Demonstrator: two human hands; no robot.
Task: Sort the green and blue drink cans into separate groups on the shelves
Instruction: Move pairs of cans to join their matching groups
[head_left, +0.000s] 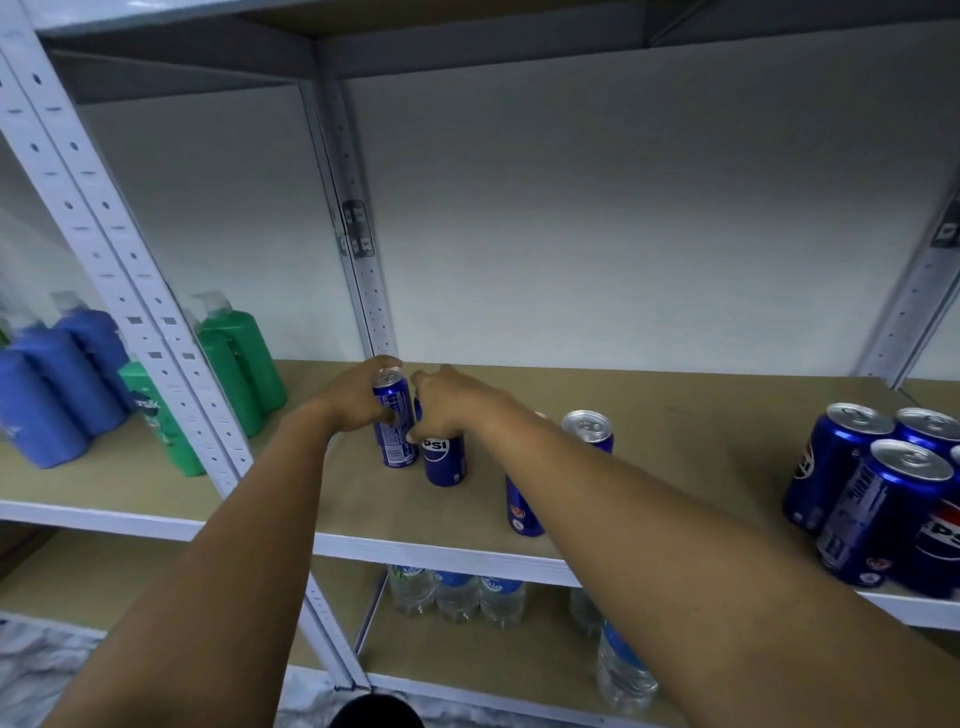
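— Where are the blue cans?

— Two stand upright and side by side on the middle shelf (675, 415), near its left post. The left hand (358, 402) has its grip wrapped round the rear blue can (396, 431); the right hand (447, 405) grips the top of the front blue can (444, 460).

— Any others?

— A third can (587, 431) stands just right of the right forearm, which partly hides another. A cluster of blue cans (872, 493) sits at the shelf's right end, well apart.

— And around them?

— Green and blue bottles (234, 358) in the left bay; water bottles (457, 592) on the shelf below.
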